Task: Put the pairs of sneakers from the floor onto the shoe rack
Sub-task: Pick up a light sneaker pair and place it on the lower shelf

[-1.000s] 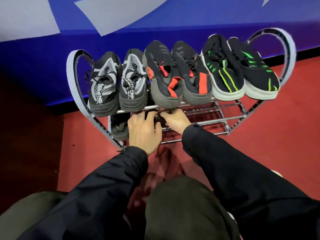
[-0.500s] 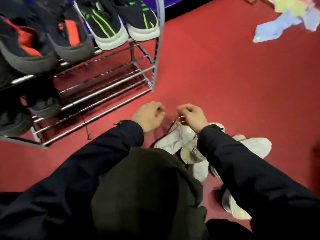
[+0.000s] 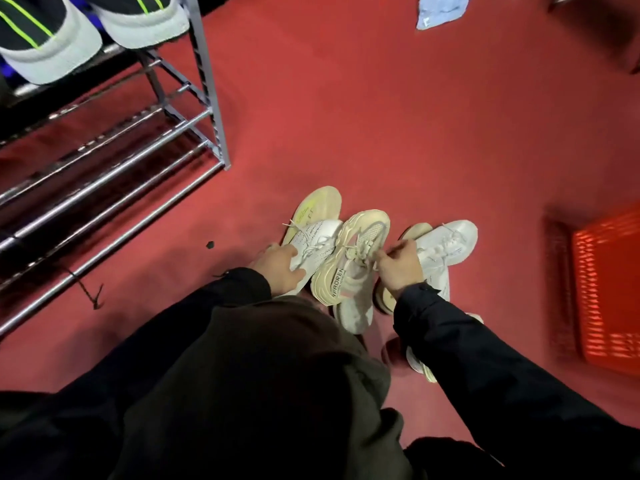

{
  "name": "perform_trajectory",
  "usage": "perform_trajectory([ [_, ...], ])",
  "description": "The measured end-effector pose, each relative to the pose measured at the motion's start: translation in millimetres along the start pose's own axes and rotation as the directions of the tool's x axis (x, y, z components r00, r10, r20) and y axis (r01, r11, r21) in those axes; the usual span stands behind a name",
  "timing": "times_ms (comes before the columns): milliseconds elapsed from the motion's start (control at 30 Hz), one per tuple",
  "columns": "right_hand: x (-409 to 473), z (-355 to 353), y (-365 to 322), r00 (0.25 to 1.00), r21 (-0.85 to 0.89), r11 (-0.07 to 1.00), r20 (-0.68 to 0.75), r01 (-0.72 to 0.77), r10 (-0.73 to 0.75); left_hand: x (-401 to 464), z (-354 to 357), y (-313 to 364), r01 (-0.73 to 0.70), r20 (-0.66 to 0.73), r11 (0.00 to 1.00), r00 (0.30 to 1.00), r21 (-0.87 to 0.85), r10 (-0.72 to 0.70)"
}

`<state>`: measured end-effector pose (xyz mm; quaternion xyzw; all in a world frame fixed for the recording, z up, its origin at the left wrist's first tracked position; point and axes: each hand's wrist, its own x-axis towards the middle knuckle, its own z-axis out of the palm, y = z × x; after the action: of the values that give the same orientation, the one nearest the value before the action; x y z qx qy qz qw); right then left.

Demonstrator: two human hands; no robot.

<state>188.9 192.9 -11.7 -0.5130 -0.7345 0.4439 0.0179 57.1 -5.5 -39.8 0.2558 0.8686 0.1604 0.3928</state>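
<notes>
Several white and cream sneakers lie bunched on the red floor in front of my knees. My left hand (image 3: 281, 269) grips a white sneaker (image 3: 317, 242) tipped on its side, its pale sole facing the rack. My right hand (image 3: 399, 269) pinches the laces of a cream sneaker (image 3: 349, 271) in the middle. Another white sneaker (image 3: 446, 247) lies just right of that hand, and one more (image 3: 354, 315) sits partly under my sleeve. The metal shoe rack (image 3: 145, 157) stands at the upper left, with a black pair striped in green (image 3: 45, 39) on its top shelf.
A red plastic basket (image 3: 606, 289) sits on the floor at the right edge. A pale blue cloth (image 3: 440, 8) lies at the top. A dark lace (image 3: 86, 289) hangs from the rack's lower bars, whose right part shows bare rods.
My view swung from the rack down to the floor on the right. Both hands left the rack's shelf and took hold of the pale sneakers.
</notes>
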Motion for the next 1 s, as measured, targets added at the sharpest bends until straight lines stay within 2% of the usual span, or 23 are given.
perform_trajectory([
  [33,0.7,4.7,5.4,0.996,0.013,0.997,0.051,-0.077,0.076,0.3,1.0,0.1,-0.002,-0.003,1.0,1.0,0.003,0.002],
  [100,1.9,16.3,12.8,0.937,0.044,0.959,0.231,-0.28,0.263,-0.8,2.2,1.2,-0.002,-0.007,1.0,1.0,0.007,0.002],
  [167,0.3,28.3,15.4,0.896,0.134,0.917,0.304,-0.376,0.323,-4.8,3.1,3.0,-0.033,-0.053,0.999,0.998,0.008,0.034],
  [233,-2.8,36.5,13.2,0.916,0.237,0.895,0.235,-0.378,0.325,-10.6,3.1,6.6,-0.122,-0.167,0.992,0.979,-0.022,0.117],
  [333,-9.3,37.3,11.6,0.947,0.236,0.923,0.181,-0.304,0.266,-16.4,-0.4,17.2,-0.235,-0.274,0.958,0.944,-0.167,0.184],
  [433,-29.5,26.6,1.5,0.979,0.295,0.943,0.176,-0.152,0.102,-21.0,-1.0,32.6,-0.247,-0.221,0.921,0.958,-0.303,0.184],
  [500,-44.5,18.3,-12.3,0.983,0.337,0.941,0.171,0.0,-0.061,-26.2,-1.8,46.4,-0.241,-0.188,0.844,0.967,-0.478,0.17],
  [567,-46.7,15.2,-21.3,0.959,0.423,0.905,0.231,0.051,-0.163,-27.9,-2.8,54.6,-0.238,-0.265,0.753,0.96,-0.614,0.087],
  [600,-46.0,13.6,-24.8,0.949,0.484,0.875,0.271,0.011,-0.162,-26.6,-4.4,55.2,-0.249,-0.332,0.738,0.942,-0.627,0.036],
  [667,-40.2,10.9,-25.8,0.938,0.575,0.802,0.342,-0.164,-0.053,-24.9,-11.0,51.9,-0.254,-0.409,0.725,0.911,-0.641,-0.042],
  [733,-34.2,10.5,-14.5,0.943,0.577,0.779,0.328,-0.245,0.054,-25.6,-20.9,44.9,-0.254,-0.445,0.691,0.889,-0.677,-0.109],
  [833,-27.5,16.1,6.4,0.965,0.5,0.841,0.245,-0.207,0.091,-29.7,-38.5,32.2,-0.283,-0.532,0.66,0.821,-0.696,-0.209],
  [900,-24.0,19.8,14.7,0.968,0.435,0.876,0.223,-0.207,0.118,-30.5,-48.9,24.1,-0.286,-0.575,0.675,0.78,-0.68,-0.248],
  [1000,-23.1,20.5,31.0,0.981,0.327,0.928,0.135,-0.177,0.139,-25.8,-50.8,12.5,-0.273,-0.57,0.705,0.791,-0.655,-0.223],
])
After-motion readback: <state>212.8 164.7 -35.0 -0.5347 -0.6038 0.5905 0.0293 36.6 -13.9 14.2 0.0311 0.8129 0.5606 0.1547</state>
